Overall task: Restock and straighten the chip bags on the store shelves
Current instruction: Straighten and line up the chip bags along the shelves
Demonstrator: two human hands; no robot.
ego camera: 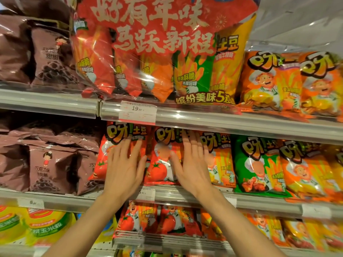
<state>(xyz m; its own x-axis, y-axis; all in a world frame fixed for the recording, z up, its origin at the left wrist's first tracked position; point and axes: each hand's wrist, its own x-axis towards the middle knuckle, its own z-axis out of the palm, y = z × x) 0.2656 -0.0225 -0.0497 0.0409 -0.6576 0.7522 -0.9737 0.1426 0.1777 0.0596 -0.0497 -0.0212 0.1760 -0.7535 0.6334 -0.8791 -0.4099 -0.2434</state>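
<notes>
Pressing on chips: both hands are flat against the red tomato bags on the middle shelf, nothing actually gripped.
Landmark: the 19.90 price tag [137, 112] clipped to the upper shelf rail [241, 123], everything below is placed off that.
Left hand [124, 166]: just below the tag and a bit left, fingers straight and spread, palm laid on the left red tomato bag [104, 164]. Not curled round anything.
Right hand [193, 164]: below the tag and to the right, fingers straight and close together, resting across the edge where the second red tomato bag [161, 164] meets the orange bag [220, 164]. Holding nothing either.
Red bags: standing upright side by side directly under the tag, fronts facing out, touching each other.
Further right of the tag: a green bag [259, 164], then more orange bags [306, 169], all upright in the same row.
Left of the tag: brown chocolate snack bags [50, 167] on the same level, a bit slumped.
Above the tag: a big clear multipack [157, 52] with red lettering, its bottom edge hanging over the rail.
Well below the tag: another row of small tomato bags [148, 219] on the lower shelf, with yellow bags [42, 225] off to their left.
Blur: the right-hand fingertips are smeared, so can't tell how hard they're pushing.
</notes>
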